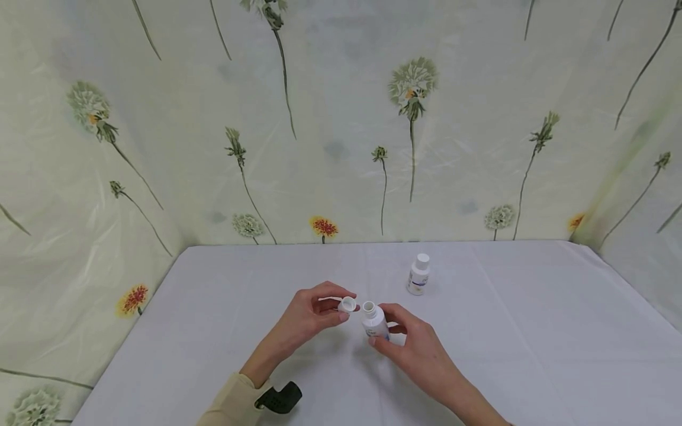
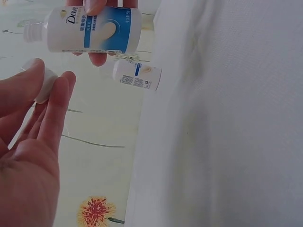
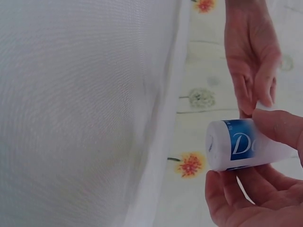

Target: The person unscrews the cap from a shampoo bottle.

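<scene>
My left hand (image 1: 309, 313) pinches a white bottle cap (image 1: 348, 305) between thumb and fingers, its hollow underside facing the head camera. Just to the right, my right hand (image 1: 412, 340) grips a small white Dove bottle (image 1: 375, 322), uncapped, its open neck pointing up and toward the cap. Cap and bottle are apart by a small gap. In the left wrist view the bottle (image 2: 102, 30) shows its blue and white label, and the cap (image 2: 46, 85) sits between the fingertips. The right wrist view shows the bottle's base (image 3: 215, 145).
A second white bottle (image 1: 418, 275), capped, stands upright on the table behind my right hand. White cloth covers the table (image 1: 533, 331). A flower-printed curtain (image 1: 341, 177) rises along the back and sides. A dark band (image 1: 279, 397) is at my left sleeve.
</scene>
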A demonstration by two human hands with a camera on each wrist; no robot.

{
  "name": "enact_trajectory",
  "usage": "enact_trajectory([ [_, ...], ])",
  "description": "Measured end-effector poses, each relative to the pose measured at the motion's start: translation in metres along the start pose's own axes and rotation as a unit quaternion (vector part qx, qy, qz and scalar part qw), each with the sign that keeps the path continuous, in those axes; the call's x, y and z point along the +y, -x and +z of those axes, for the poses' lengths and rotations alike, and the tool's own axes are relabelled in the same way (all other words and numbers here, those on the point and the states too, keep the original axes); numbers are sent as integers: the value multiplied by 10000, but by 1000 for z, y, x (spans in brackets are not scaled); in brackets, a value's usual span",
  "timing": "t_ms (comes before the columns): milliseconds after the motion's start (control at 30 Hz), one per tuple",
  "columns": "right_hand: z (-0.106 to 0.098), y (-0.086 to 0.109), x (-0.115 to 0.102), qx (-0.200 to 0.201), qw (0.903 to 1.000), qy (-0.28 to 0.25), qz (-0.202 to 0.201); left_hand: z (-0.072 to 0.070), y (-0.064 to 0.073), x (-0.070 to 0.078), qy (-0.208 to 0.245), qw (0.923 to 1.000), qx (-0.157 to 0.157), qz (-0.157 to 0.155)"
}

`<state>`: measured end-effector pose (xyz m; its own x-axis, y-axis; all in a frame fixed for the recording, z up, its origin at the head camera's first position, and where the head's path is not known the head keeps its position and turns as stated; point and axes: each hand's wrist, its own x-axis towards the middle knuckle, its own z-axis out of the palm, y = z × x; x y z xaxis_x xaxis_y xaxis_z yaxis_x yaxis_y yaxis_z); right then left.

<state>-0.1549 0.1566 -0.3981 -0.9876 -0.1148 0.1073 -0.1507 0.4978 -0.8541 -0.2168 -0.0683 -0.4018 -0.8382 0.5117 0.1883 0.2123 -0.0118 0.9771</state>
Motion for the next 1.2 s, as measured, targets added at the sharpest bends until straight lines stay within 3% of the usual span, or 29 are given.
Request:
enact_trajectory([
  [167,0,-1,1,-11,9999,-112,-75,1,1,1,151,9998,10,-162],
  [533,-3,-1,5,-6,9985,-372,-399,-4,0,-6,-197,9993,-14,-321],
  [900,-1,-6,5,5,9989,-422,-217,-18,0,-10,-1046,9931,361,-384],
  [1200,1,-7,6,-8,9982,-587,-130,-21,6,-5,-1348,9881,590,-458],
])
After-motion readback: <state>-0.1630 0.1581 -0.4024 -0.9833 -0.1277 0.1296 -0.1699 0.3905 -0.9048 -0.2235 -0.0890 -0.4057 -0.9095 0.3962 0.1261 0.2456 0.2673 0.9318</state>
